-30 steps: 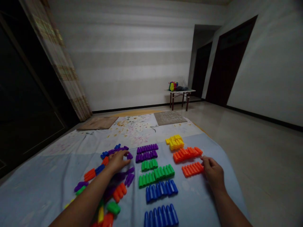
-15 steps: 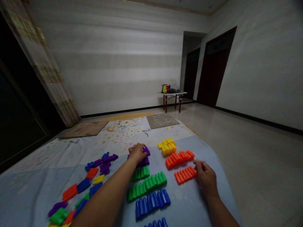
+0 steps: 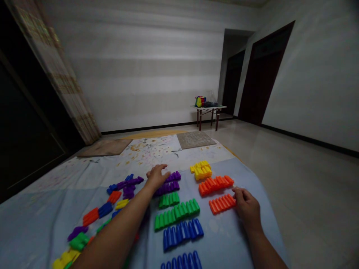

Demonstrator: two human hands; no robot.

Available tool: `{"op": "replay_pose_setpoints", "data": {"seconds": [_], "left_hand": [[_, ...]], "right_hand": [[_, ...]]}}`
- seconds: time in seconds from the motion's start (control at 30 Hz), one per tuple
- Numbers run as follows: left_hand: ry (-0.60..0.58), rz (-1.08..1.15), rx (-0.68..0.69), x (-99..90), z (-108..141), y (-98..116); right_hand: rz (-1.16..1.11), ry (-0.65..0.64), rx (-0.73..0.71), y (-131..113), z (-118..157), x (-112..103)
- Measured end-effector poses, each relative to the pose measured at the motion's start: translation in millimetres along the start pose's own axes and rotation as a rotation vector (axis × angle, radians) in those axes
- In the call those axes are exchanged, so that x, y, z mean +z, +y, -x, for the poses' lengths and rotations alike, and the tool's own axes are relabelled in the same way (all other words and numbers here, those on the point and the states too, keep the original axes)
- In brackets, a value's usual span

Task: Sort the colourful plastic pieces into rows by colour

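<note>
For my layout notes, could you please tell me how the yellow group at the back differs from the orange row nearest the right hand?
The yellow group is bunched two rows deep, while the orange row is a single line. The yellow group lies farther from the person; the orange row is closer, right beside the right hand. Both rest on the cloth.

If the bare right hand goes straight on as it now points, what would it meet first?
The right hand would likely meet the farther row of orange, bullet-shaped plastic pieces; hand height is unclear.
</note>
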State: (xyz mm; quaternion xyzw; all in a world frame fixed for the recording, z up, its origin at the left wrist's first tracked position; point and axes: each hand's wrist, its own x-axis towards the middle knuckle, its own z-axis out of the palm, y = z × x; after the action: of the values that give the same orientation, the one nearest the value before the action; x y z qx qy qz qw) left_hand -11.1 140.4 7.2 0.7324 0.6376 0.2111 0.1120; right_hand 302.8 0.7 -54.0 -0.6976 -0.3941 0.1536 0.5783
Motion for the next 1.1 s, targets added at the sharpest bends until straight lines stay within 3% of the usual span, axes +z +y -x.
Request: {"op": "replay_pose_setpoints", "data": {"seconds": [0.1,0.23,0.37,0.47,0.63,0.9,1.1], "left_hand": [[0.024,0.089,-0.027,-21.4,23,-33],[-0.061,0.177,-0.021,-38.1,65,-66],[-0.147,0.162,-0.016,-42.2,105,-69],[-0.220,0.004,0.026,-43.7,123,-62],[-0.232,-0.166,0.072,-45.4,128,-65],[-0.084,-0.311,-0.045,-46.9,135,-69],[-0.055,-0.409,-0.067,-46.6,138,-62]], "right_hand": [[-0.003,-0.001,0.006,-3,1,-1],[-0.007,-0.010,-0.002,-4,3,-1],[0.020,-0.012,0.006,-3,3,-2],[0.031,0.001,-0.021,-3,3,-3],[0.037,0.009,-0.060,-4,4,-4],[0.038,0.002,-0.068,-5,4,-3],[0.042,-0.002,-0.069,-4,3,-3]]}}
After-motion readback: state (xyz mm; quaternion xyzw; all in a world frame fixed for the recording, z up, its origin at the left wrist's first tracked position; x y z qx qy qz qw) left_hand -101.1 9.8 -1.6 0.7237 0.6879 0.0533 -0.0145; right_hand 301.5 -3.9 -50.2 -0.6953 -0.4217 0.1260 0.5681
